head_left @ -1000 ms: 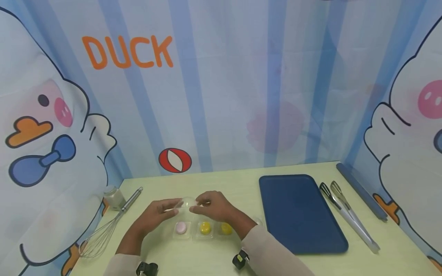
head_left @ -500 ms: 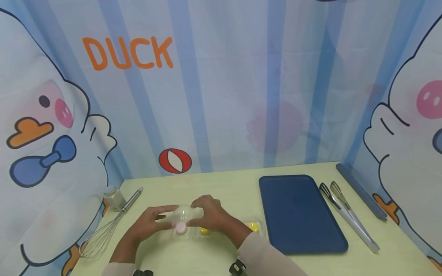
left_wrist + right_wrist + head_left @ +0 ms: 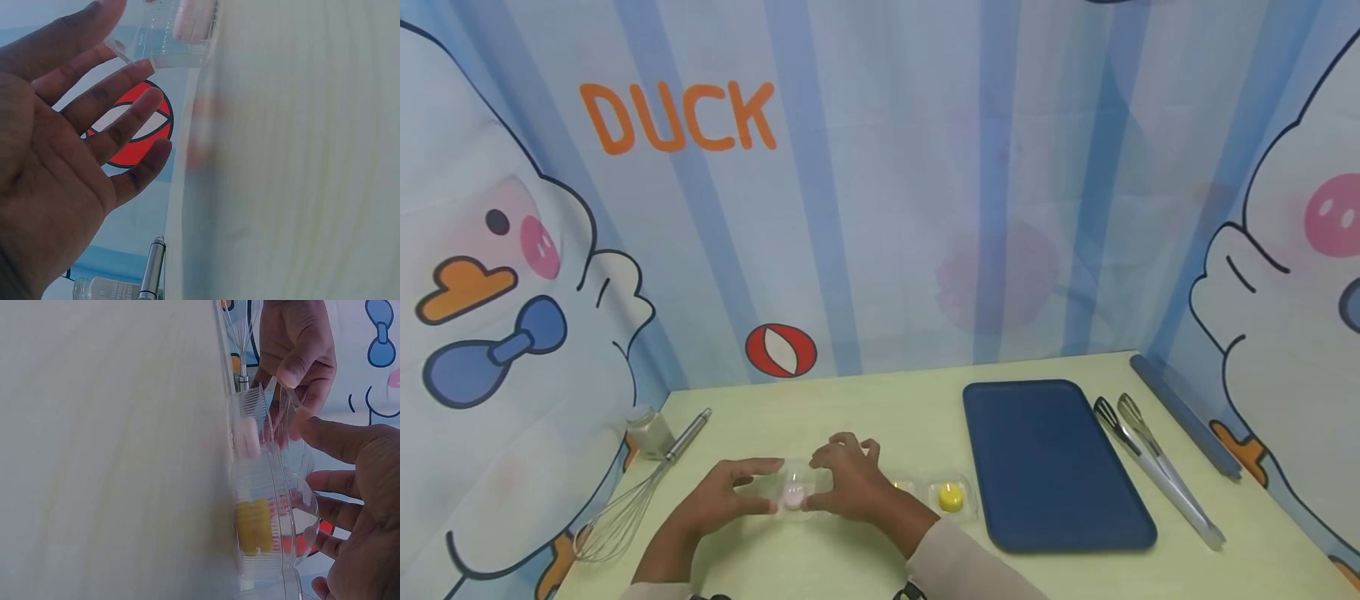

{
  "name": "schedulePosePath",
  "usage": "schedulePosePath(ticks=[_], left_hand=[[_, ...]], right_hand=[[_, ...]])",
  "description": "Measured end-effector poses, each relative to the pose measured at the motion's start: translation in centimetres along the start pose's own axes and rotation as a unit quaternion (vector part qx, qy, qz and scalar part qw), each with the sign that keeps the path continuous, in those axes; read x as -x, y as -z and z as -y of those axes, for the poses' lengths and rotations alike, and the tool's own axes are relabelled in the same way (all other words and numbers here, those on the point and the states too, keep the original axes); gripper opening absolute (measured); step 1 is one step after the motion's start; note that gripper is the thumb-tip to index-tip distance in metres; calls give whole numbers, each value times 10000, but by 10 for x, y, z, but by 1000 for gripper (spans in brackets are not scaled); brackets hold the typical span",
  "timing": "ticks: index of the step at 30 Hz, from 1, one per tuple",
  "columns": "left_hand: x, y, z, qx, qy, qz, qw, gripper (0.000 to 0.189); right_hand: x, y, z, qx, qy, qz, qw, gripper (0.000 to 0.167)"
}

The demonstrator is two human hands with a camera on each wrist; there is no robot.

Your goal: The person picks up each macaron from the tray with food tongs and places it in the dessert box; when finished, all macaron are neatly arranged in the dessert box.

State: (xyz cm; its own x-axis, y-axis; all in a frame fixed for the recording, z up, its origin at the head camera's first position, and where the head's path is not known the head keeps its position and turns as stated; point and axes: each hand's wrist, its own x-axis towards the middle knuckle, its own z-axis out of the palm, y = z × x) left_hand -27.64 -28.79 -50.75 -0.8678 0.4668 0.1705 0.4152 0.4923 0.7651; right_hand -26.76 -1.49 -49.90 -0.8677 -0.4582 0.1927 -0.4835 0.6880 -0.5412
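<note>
A clear domed plastic lid (image 3: 798,472) lies over a small clear box holding a round pink piece (image 3: 793,497), possibly a pastry. From the left, my left hand (image 3: 722,496) holds the lid's edge between thumb and fingers. My right hand (image 3: 853,482) grips its other side, the thumb near the front corner. In the right wrist view both thumbs meet the lid, which sits slightly tilted above the pink piece (image 3: 249,437). Beside it a ridged yellow piece (image 3: 255,527) stands in another clear box with a domed cover. Whether the lid is seated all round, I cannot tell.
Another yellow piece (image 3: 951,497) sits in a clear box right of my right wrist. Further right lie a dark blue tray (image 3: 1060,467), metal tongs (image 3: 1172,475) and a grey-blue roll (image 3: 1186,417). At left are a whisk (image 3: 640,492) and a glass jar (image 3: 650,432).
Both hands have brought the clear lid down and slightly toward me, from above and behind the boxes onto the one with the pink piece. The right forearm now covers the middle yellow pieces more.
</note>
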Motion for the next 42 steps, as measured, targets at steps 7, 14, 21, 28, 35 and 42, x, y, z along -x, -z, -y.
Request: schedulePosePath(ticks=[7,14,21,28,35,42], left_hand=[[1,-1,3,-69,63,-49,9999,57],[1,-3,7,-161,201,-16,9997,59],[2,-5,8,-266,223,31,9994,59],[2,-6,7,-368,339,55,9987,59],[4,-5,7,-328,394,171,9985,59],[5,-5,13,-387,201,178,9989,58]], right_hand=[[3,-2,4,292,-84,-147,9994,55],[4,-7,5,593,-79,-181,9980,57],[5,-11,3,813,-210,-160,9963,58],[5,-15,4,985,-218,-123,9948,57],[6,-14,6,956,-244,-89,9951,56],[6,-13,8,993,-256,-137,9946,56]])
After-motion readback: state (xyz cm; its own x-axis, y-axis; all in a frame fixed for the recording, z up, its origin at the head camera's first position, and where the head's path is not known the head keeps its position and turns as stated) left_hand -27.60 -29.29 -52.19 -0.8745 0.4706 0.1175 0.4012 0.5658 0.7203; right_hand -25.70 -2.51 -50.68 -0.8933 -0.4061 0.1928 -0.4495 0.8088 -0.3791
